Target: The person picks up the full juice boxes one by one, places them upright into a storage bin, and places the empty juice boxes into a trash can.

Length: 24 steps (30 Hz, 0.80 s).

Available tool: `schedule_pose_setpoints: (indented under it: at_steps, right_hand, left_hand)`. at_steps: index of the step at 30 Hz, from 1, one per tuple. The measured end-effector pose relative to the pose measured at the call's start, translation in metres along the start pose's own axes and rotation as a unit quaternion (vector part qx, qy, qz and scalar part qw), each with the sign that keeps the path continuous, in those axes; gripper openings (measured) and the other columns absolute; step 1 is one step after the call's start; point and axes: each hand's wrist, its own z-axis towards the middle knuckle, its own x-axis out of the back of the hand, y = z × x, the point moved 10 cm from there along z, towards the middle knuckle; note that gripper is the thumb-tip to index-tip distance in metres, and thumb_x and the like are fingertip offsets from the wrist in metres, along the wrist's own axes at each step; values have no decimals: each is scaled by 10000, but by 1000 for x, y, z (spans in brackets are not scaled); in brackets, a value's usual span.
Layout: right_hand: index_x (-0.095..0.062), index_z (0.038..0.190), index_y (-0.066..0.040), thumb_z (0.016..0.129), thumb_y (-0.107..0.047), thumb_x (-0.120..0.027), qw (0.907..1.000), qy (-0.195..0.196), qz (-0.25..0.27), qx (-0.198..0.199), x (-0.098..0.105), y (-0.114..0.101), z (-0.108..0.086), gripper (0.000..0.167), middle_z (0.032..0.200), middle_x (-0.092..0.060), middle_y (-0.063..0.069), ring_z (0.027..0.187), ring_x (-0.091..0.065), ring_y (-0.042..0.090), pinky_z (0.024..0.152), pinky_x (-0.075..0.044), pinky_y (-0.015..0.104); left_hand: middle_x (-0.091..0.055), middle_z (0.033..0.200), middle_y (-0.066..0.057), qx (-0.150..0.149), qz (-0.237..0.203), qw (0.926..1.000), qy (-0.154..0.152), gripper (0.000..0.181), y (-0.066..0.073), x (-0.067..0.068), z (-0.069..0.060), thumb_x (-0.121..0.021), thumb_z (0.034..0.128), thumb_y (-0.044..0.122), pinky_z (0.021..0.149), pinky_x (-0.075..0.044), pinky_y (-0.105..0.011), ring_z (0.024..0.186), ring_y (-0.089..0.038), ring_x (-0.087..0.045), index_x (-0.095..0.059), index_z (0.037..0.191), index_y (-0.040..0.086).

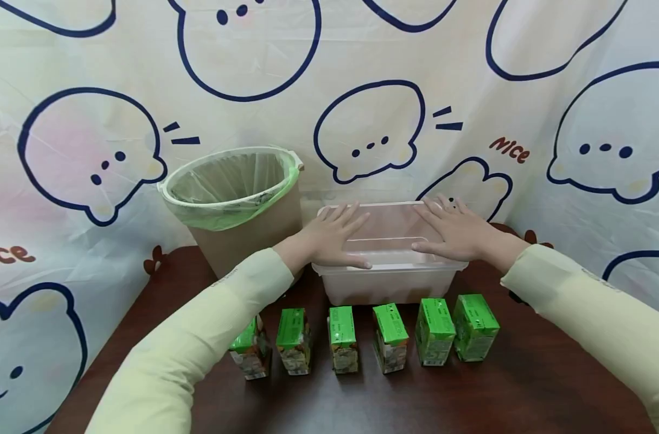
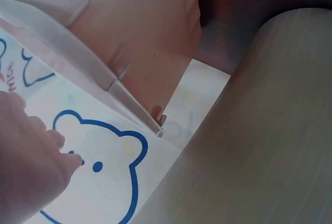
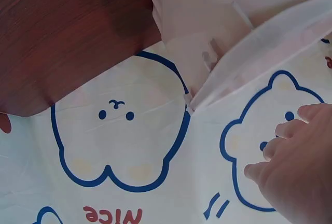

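Both hands hover over a pale pink plastic bin point(image 1: 386, 286), palms down with fingers spread. The left hand point(image 1: 331, 238) is above the bin's left end, and the right hand point(image 1: 451, 232) above its right end; neither holds anything. From the left wrist view, the left hand point(image 2: 31, 156) appears apart from the bin's rim point(image 2: 78, 47). In the right wrist view, the right hand point(image 3: 301, 162) likewise shows apart from the bin point(image 3: 207, 22). In front of the bin stand several green-topped drink cartons point(image 1: 342, 340) in a row; the left sleeve partly covers the leftmost carton point(image 1: 250, 349).
A tall beige trash can point(image 1: 248, 232) with a green liner stands left of the bin, behind the left forearm. All the cartons and the bin rest on a dark reddish-brown table point(image 1: 394, 401). A cloth printed with cartoon bears point(image 1: 264, 126) hangs behind and at both sides.
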Motion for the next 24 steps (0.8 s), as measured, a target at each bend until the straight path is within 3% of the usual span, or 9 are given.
schedule_pose_setpoints:
  at_steps: [12,18,24]
  right_hand:
    - [-169,1562,-105,929,-595,-518,9984,314,474,-2,15,21,-26,873,1588,-129,220,1447,-41,421,1117,-26,631]
    - [-161,1565,-123,933,-523,-572,9960,359,814,-47,14,39,-35,853,1592,-108,218,1458,-26,389,1132,-35,601]
    - [-186,1563,-135,926,-499,-595,9954,322,890,108,3,46,-43,840,1597,-126,189,1447,-85,413,1126,-79,614]
  left_hand:
    - [102,1614,-110,-819,-376,9952,394,1008,9,7,-59,-511,859,713,1155,-40,-543,1468,-288,69,-44,1574,178]
    - [146,1609,-58,-837,-585,9933,550,1012,1,7,-88,-487,847,743,1163,-16,-506,1458,-229,117,-16,1572,216]
    - [99,1617,-54,-765,-757,9917,699,1014,-8,2,-119,-451,833,775,1159,-57,-522,1467,-239,76,-6,1571,238]
